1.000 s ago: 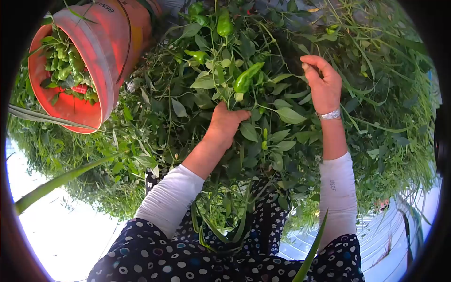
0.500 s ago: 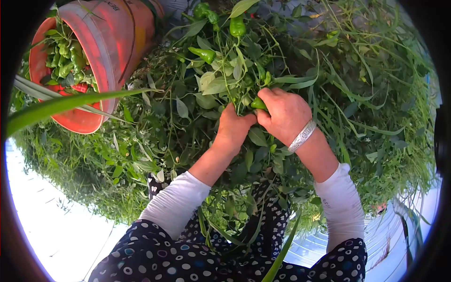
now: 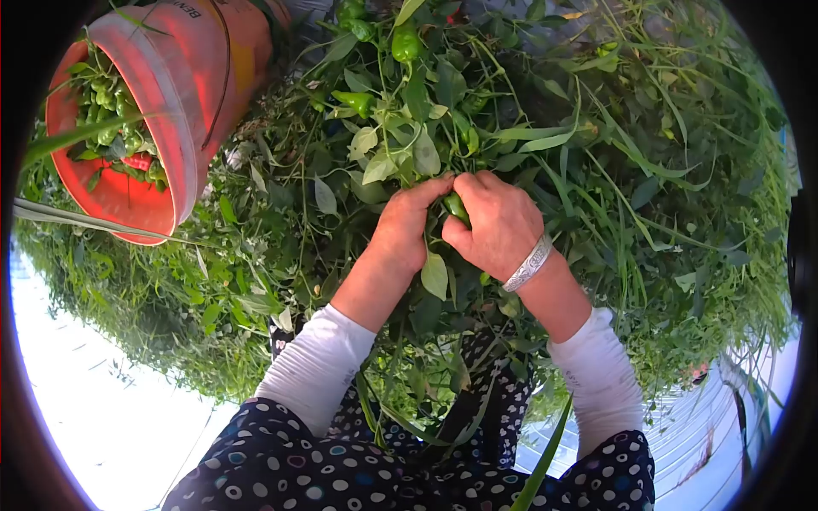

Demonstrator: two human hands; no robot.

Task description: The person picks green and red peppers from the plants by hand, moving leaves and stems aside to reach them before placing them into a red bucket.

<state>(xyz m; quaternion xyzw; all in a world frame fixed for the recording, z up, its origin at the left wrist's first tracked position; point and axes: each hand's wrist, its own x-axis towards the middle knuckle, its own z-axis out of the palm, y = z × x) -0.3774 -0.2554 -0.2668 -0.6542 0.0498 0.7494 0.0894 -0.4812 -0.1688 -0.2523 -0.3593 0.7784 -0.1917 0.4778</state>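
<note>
My right hand (image 3: 497, 223), with a silver bracelet at the wrist, is closed around a green pepper (image 3: 457, 207) at the middle of the view. Touching or nearly touching it, my left hand (image 3: 404, 223) has its fingers pinched at the plant stems; what lies between them is hidden. Pale leaves (image 3: 379, 162) stand just above the left hand. Farther up the same plant hang a plump green pepper (image 3: 406, 43) and a smaller pointed one (image 3: 356, 103).
An orange-red bucket (image 3: 175, 102) lies tilted at the upper left, holding green peppers (image 3: 111, 102) and a red one (image 3: 137, 161). Long grass blades (image 3: 613, 145) and dense foliage surround the hands. Pale sheeting (image 3: 94, 409) shows at the lower left.
My left hand has risen slightly and its fingers now meet my right hand's. My right hand has shifted left and a little down with the green pepper. The pale leaves have moved.
</note>
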